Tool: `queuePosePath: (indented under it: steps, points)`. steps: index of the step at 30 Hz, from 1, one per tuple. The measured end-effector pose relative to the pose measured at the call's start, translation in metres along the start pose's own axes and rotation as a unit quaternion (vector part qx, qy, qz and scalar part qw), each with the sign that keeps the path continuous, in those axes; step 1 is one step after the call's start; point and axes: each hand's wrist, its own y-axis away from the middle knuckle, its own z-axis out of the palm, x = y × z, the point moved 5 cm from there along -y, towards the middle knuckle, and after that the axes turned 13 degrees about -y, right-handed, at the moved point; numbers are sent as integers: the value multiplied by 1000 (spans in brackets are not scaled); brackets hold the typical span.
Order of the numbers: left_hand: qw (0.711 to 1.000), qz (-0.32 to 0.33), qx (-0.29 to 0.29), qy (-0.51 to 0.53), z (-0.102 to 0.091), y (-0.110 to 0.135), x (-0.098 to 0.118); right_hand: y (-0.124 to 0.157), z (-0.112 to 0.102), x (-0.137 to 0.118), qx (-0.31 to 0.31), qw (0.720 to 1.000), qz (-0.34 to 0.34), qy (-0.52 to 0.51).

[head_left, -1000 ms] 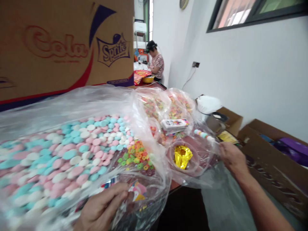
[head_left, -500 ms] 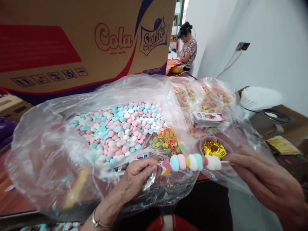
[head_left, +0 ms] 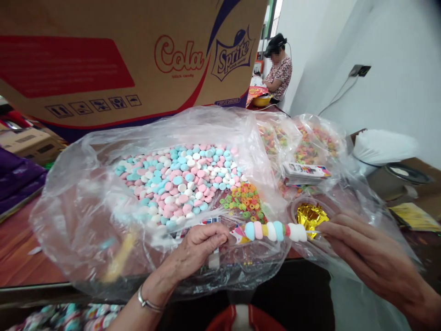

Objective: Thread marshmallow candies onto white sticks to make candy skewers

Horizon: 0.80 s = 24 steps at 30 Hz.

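A marshmallow skewer (head_left: 272, 231) in pink, blue and white, with a few coloured gummy rings between the pieces, lies level between my hands. My right hand (head_left: 368, 257) pinches its stick at the right end. My left hand (head_left: 203, 243) is closed on a clear plastic wrapper with a colourful printed part (head_left: 239, 234), which sits at the skewer's left tip. How far the skewer reaches into the wrapper I cannot tell. Just beyond lie loose marshmallows (head_left: 182, 184) and gummy rings (head_left: 246, 202) on a big clear plastic bag. Gold foil (head_left: 311, 215) sits beside my right fingers.
A large Cola/Sprite carton (head_left: 186, 96) stands behind the bag. Bags of gummy rings (head_left: 310, 138) and a stack of printed cards (head_left: 305, 171) are at right. A metal pot (head_left: 392, 179) stands farther right. Another person (head_left: 280, 69) works in the background.
The view has shifted left, so most things appear farther right. The skewer's right end has moved left, closer to my left hand, and my right hand moved with it. Both grips remain.
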Motion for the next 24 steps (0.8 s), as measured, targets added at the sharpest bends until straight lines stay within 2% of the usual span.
queuePosePath:
  steps: [10, 19, 24]
  points:
    - [999, 8, -13, -38, -2, -5, -5, -3, -2, -3, -9, 1000, 3, -3]
    - [1000, -6, -18, 8, -4, -3, 4, 1, 6, -3, -21, 998, -43, 40]
    - [997, 3, -26, -67, -8, -5, 5, -1, 2, -8, -57, 993, -82, 63]
